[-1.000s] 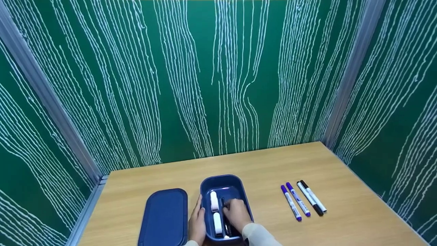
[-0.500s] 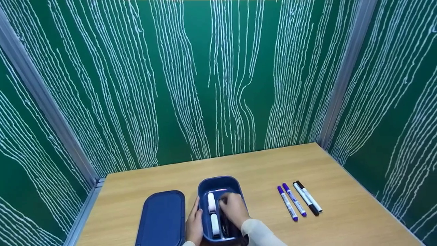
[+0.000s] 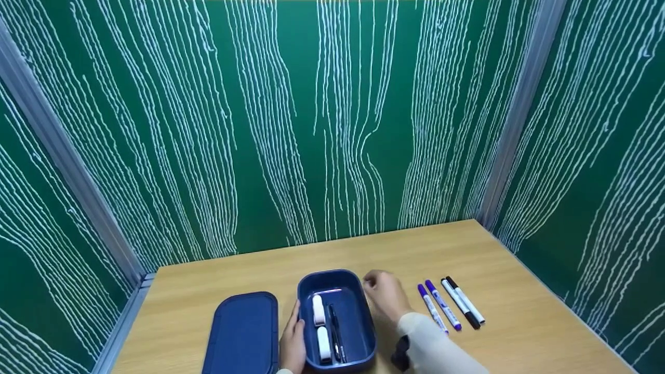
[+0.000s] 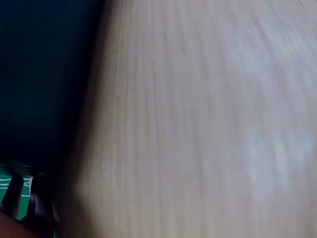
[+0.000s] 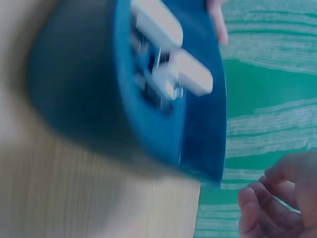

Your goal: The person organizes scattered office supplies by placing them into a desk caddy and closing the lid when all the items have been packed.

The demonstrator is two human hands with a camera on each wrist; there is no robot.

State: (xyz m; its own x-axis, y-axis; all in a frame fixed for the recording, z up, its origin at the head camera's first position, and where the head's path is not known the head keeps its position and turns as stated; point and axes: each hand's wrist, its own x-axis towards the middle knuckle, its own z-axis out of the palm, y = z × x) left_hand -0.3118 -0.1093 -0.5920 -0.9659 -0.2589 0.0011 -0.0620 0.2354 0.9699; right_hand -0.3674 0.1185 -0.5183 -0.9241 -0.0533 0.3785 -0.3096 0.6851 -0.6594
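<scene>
Markers [image 3: 443, 305] lie on the table [image 3: 291, 264], right of our nearer right hand [image 3: 388, 296], loosely curled and, we judge, empty; they slant lengthwise, far left to near right. Our left hand [image 3: 294, 340] lies straight-fingered against the box [image 3: 352, 314].

Head view: bright, even light; wall [image 3: 270, 130] lines crisp; small glint in the box [image 3: 345, 322], ahead of the left hand [image 3: 293, 343], left of the right hand [image 3: 387, 296].
Left wrist: soft focus; near-black above the dim left hand; pale glare on the tabletop [image 4: 188, 119], well to its right.
Right wrist: box heavily blurred beside the clearer right hand.
</scene>
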